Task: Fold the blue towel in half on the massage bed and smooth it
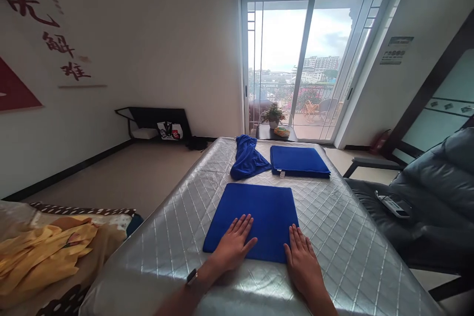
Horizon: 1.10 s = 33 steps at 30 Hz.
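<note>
A folded blue cloth [255, 212] lies flat as a near-square on the silver quilted table cover [177, 237]. My left hand [237, 242] rests flat on its near left part, fingers out and thumb apart. At the cloth's right edge, my right hand [301, 254] lies with straight fingers, touching the edge and the cover beside it. Farther back sits a stack of folded blue cloths [299, 160] with a white tag at its front edge. Left of that stack is a crumpled blue cloth [249, 158]. Neither hand grips anything.
A dark armchair [425, 197] with a remote-like device [393, 205] stands at the right. Yellow clothes [48, 252] lie heaped at the lower left. Beyond the table's far end, a potted plant [274, 116] stands on a small stand before glass sliding doors [311, 69].
</note>
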Each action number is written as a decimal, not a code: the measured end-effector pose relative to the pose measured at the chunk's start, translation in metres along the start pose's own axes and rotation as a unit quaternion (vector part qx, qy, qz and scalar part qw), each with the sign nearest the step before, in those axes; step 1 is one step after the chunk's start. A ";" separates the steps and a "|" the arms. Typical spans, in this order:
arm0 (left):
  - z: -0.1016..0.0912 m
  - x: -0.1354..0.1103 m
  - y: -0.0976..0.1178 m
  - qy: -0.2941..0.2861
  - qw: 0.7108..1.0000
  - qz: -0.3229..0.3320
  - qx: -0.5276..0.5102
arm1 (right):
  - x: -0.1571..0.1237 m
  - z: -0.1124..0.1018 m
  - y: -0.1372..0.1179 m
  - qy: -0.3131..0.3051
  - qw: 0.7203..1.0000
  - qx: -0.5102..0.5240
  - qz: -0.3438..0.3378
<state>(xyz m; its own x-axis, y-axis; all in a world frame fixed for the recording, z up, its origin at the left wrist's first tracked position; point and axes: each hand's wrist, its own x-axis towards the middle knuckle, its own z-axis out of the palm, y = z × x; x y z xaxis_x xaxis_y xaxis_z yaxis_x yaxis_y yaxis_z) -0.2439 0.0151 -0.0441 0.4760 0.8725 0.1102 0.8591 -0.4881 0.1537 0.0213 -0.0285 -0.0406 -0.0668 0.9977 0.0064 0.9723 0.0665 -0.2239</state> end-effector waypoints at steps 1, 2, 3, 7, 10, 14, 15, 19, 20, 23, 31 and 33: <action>0.002 -0.012 -0.016 0.004 1.000 -0.027 0.014 | 0.000 -0.001 -0.001 -0.004 1.000 0.006 0.003; 0.005 -0.025 -0.031 0.011 0.998 -0.052 0.025 | -0.001 -0.003 -0.002 -0.009 1.000 0.009 0.005; 0.009 -0.036 -0.043 0.021 0.997 -0.071 0.034 | -0.001 -0.004 -0.003 -0.015 1.000 0.010 0.008; 0.026 -0.065 -0.069 0.068 0.990 -0.115 0.046 | -0.002 -0.009 -0.005 -0.029 1.000 0.004 0.011; 0.030 -0.067 -0.065 0.075 0.987 -0.136 0.040 | -0.002 -0.007 -0.003 -0.026 1.000 -0.010 0.010; 0.022 -0.064 -0.054 0.079 0.987 -0.138 0.029 | 0.000 0.001 0.003 -0.011 0.999 -0.033 0.000; 0.019 -0.063 -0.052 0.083 0.987 -0.135 0.027 | 0.000 0.004 0.005 -0.003 0.999 -0.036 -0.003; 0.007 -0.064 -0.044 0.101 0.986 -0.131 0.017 | 0.001 0.010 0.011 0.035 0.999 -0.037 -0.018; 0.004 -0.064 -0.042 0.107 0.985 -0.131 0.015 | 0.002 0.010 0.011 0.044 0.998 -0.035 -0.022; -0.005 -0.064 -0.036 0.141 0.982 -0.121 0.011 | 0.000 0.006 0.010 0.072 0.996 -0.035 -0.031; -0.025 -0.073 -0.026 0.209 0.974 -0.077 -0.045 | -0.033 -0.020 0.013 0.201 0.972 0.001 -0.125; -0.028 -0.074 -0.025 0.199 0.976 -0.069 -0.046 | -0.041 -0.028 0.014 0.208 0.970 0.020 -0.128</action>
<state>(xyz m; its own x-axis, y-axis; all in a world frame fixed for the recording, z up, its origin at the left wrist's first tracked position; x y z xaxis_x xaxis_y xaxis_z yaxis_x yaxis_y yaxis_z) -0.3056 -0.0382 -0.0285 0.2301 0.8617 0.4522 0.8812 -0.3817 0.2790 0.0434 -0.0682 -0.0169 -0.2002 0.8665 0.4573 0.9257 0.3202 -0.2014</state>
